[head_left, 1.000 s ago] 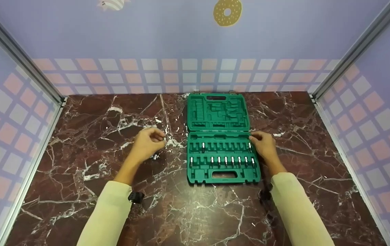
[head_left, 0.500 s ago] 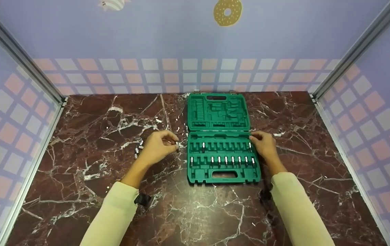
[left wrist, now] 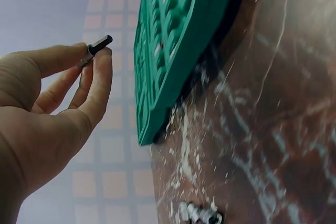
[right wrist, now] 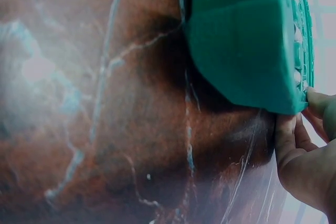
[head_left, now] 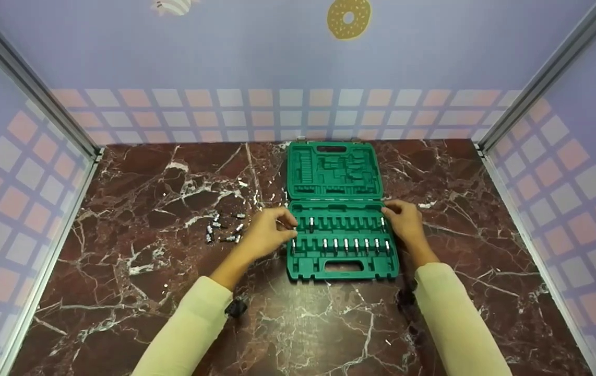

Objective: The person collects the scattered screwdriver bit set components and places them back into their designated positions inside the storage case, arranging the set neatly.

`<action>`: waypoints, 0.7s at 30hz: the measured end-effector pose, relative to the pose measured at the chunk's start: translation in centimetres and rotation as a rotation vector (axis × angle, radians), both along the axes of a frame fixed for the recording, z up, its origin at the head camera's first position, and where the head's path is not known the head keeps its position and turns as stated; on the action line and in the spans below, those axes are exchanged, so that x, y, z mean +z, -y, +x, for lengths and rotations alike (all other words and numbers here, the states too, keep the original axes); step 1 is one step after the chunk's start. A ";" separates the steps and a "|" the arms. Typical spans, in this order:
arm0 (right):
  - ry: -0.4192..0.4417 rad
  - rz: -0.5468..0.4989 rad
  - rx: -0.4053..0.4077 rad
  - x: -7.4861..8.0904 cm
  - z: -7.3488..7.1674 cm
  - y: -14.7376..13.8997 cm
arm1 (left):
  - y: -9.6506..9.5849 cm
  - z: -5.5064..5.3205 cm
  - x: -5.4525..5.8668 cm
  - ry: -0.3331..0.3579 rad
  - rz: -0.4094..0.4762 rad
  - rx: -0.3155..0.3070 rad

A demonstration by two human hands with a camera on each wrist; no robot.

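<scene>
My left hand (head_left: 268, 234) pinches a bit socket (left wrist: 100, 44) with a silver base and a dark hex tip between thumb and fingertips. In the head view this hand is at the left edge of an open green tool case (head_left: 345, 275). Several bit sockets (head_left: 356, 245) stand in the case's slots, mostly along the front row, with two in the back row. At the case's right edge, near the hinge, my right hand (head_left: 404, 223) grips the rim, thumb on top and fingers below, as the right wrist view shows.
Several loose bit sockets (head_left: 216, 225) lie on the dark red marbled table (head_left: 136, 219), left of the case. The case's lid (head_left: 306, 149) lies folded back toward the rear wall (head_left: 256, 57). Side walls stand at left and right.
My left hand has moved right from the loose pile to the case's left edge, carrying the bit socket and uncovering the pile. The right hand has stayed on the case.
</scene>
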State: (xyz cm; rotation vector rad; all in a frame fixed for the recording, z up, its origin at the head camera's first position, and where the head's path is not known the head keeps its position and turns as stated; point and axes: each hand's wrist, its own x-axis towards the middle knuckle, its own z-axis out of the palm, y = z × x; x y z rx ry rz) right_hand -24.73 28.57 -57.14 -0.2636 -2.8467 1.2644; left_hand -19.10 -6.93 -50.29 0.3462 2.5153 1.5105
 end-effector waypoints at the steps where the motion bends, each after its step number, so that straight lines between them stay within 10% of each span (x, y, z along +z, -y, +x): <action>1: 0.000 -0.003 0.002 0.0 0.0 0.0 | -0.3 0.0 -0.1 -0.005 -0.009 -0.004; 21: -0.005 -0.008 0.018 0.2 0.2 -0.1 | -4.5 -0.4 -2.2 -0.080 -0.220 -0.097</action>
